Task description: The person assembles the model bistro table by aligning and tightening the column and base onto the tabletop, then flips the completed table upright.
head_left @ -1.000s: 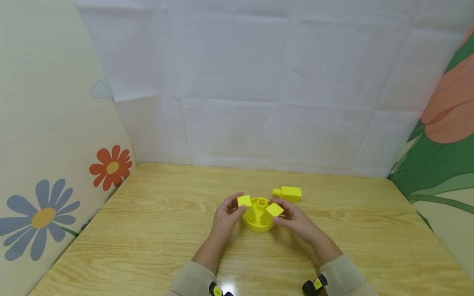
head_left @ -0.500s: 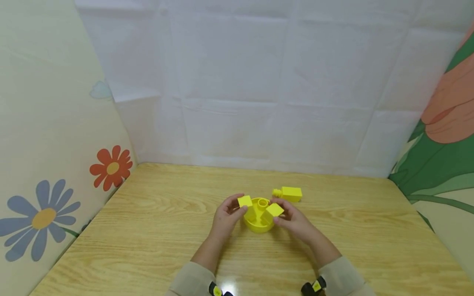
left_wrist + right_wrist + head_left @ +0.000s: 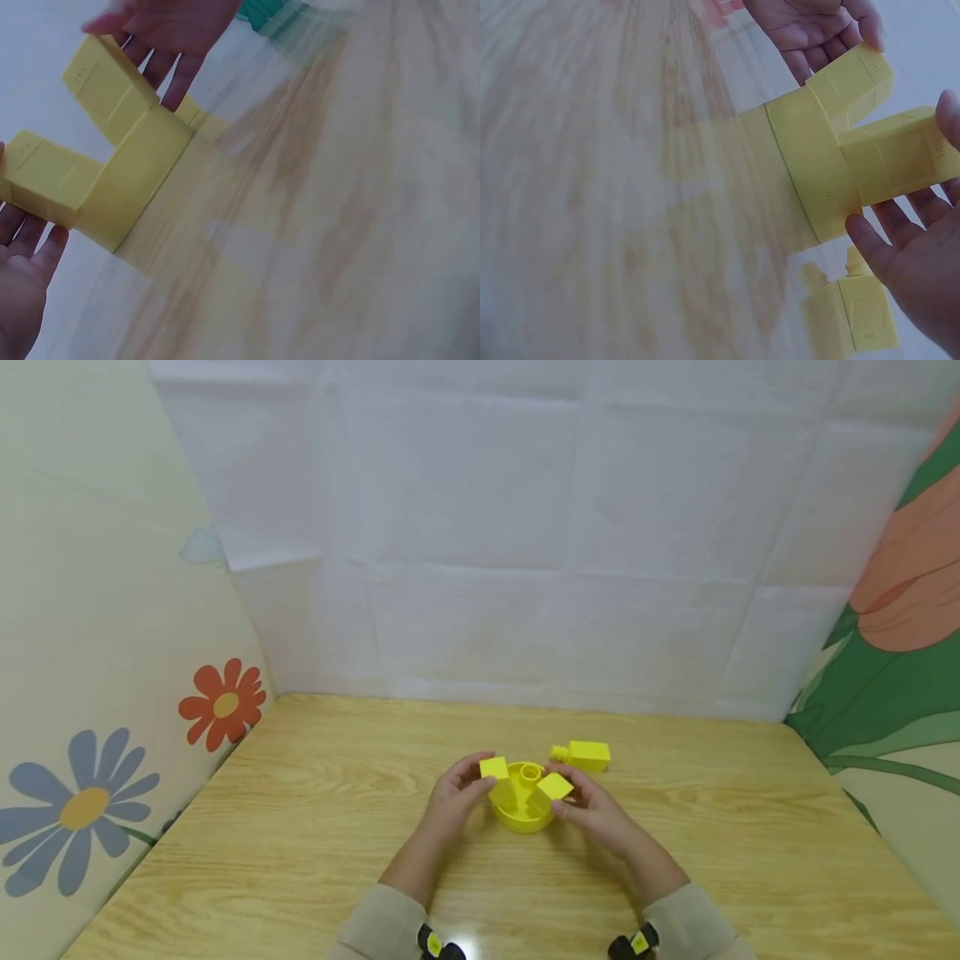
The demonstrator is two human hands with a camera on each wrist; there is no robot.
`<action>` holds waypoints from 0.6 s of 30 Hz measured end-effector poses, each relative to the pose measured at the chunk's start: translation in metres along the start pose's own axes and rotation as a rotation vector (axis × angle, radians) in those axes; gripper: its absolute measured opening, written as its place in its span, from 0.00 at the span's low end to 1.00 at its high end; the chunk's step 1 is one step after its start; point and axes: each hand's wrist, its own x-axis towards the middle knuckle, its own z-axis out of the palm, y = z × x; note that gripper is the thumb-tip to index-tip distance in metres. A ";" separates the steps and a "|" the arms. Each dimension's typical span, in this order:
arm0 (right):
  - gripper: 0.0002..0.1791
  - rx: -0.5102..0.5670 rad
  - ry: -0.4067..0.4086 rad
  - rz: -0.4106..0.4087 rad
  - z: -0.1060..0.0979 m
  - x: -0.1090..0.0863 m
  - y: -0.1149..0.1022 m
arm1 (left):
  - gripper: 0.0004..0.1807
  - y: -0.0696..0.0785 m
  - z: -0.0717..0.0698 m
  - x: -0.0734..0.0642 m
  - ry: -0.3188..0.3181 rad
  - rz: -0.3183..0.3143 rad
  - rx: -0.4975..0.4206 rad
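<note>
A round yellow dish-like base sits on the table, with a hollow ring-shaped post inside it. Two yellow plastic blocks stand in the dish, their upper ends leaning apart. My left hand holds the left block between thumb and fingers. Opposite it, my right hand grips the right block the same way. In the right wrist view the right block rises from the rim of the base. How the blocks' lower ends sit inside cannot be seen.
Behind the right hand, another yellow block with a ridged knob lies on the wooden table. A white sheet hangs along the back, and flower-printed panels flank the sides.
Both hands keep their hold with almost no movement. The blocks' tops tilt slightly and return to nearly the same lean. The whole view shifts a little.
</note>
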 end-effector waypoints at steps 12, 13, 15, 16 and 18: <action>0.32 0.023 0.014 -0.028 0.003 0.000 0.002 | 0.27 0.000 -0.003 0.003 -0.015 0.011 0.018; 0.32 0.022 0.021 -0.027 0.005 0.000 0.002 | 0.28 -0.001 -0.003 0.003 0.003 0.003 0.010; 0.33 0.027 0.034 -0.023 0.008 0.000 0.001 | 0.29 -0.001 -0.002 0.003 0.043 -0.012 -0.013; 0.33 0.030 0.040 -0.021 0.009 0.001 0.000 | 0.29 -0.001 -0.001 0.003 0.063 -0.019 -0.020; 0.33 0.042 0.064 -0.008 0.012 0.002 -0.001 | 0.28 0.000 0.000 0.005 0.099 -0.025 -0.041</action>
